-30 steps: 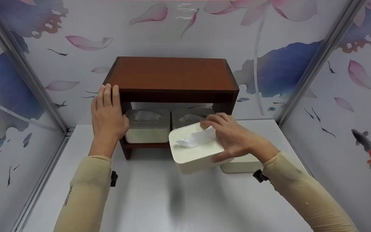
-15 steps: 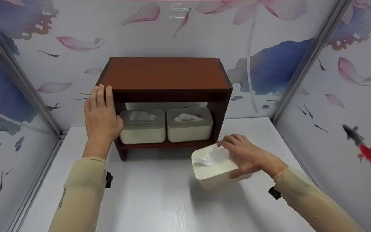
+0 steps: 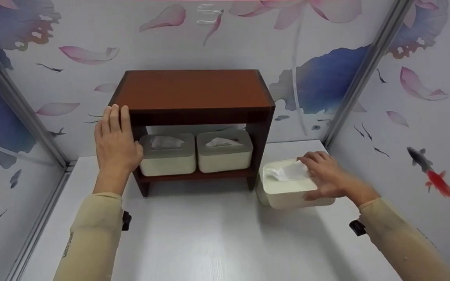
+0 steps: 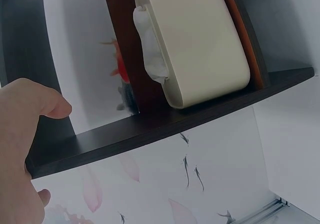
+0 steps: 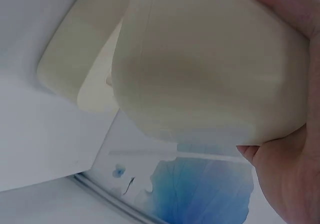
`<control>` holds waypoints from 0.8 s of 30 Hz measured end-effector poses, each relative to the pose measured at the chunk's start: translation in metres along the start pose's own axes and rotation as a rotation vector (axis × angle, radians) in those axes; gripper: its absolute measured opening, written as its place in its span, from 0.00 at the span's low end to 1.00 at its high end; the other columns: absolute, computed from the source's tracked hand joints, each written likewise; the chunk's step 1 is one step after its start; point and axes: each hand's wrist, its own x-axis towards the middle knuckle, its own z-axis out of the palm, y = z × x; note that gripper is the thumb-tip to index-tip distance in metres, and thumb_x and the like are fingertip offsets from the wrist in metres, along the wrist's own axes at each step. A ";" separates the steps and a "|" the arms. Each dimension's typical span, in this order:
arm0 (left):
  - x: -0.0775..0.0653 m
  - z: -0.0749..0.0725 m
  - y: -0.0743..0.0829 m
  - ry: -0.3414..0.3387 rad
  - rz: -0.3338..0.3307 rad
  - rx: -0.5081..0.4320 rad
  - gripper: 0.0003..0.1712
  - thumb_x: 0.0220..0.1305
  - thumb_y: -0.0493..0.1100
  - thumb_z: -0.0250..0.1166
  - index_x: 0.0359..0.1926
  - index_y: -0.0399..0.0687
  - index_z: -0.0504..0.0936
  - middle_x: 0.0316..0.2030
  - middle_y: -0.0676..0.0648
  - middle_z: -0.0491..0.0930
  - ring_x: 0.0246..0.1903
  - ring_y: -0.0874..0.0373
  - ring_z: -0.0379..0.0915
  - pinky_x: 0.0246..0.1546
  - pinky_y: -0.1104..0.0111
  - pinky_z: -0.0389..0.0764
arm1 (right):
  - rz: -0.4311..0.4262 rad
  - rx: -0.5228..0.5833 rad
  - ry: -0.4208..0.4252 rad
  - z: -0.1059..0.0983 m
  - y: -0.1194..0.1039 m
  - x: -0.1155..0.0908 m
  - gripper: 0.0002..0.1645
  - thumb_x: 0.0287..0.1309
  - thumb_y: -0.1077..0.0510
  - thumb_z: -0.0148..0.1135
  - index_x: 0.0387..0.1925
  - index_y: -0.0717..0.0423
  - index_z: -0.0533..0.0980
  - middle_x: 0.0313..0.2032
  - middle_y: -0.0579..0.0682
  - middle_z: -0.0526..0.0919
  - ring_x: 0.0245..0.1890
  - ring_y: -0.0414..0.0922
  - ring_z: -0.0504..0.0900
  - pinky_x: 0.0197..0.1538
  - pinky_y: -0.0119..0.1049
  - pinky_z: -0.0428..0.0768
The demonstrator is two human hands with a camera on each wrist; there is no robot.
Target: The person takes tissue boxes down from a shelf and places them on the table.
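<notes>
My right hand [image 3: 326, 177] holds a cream tissue box [image 3: 299, 197], thumb on its near side and fingers across its far top edge. A white tissue sticks out of its top. Under it, mostly hidden, is another tissue box [image 3: 263, 193] on the table; the right wrist view shows this lower box [image 5: 75, 59] below and beside the held one. My left hand [image 3: 115, 144] rests on the left front corner of a brown wooden shelf [image 3: 193, 91], fingers straight up to the top edge, thumb at the inner side of the side panel [image 4: 150, 129].
Two more tissue boxes, a left one [image 3: 168, 166] and a right one [image 3: 225, 162], stand side by side on the lower board of the shelf. The white table [image 3: 197, 234] reaches up to printed walls [image 3: 209, 50] at the back and sides.
My right hand has carried the tissue box from in front of the shelf rightwards, over the other box beside it. The left hand stays on the shelf; the view has shifted slightly.
</notes>
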 end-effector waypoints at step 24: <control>0.000 0.000 0.000 0.002 -0.003 0.000 0.50 0.60 0.40 0.59 0.75 0.41 0.39 0.74 0.35 0.41 0.75 0.40 0.35 0.72 0.46 0.47 | 0.466 0.046 -0.057 -0.020 0.096 -0.063 0.69 0.39 0.31 0.73 0.70 0.69 0.54 0.62 0.76 0.60 0.61 0.75 0.55 0.57 0.72 0.53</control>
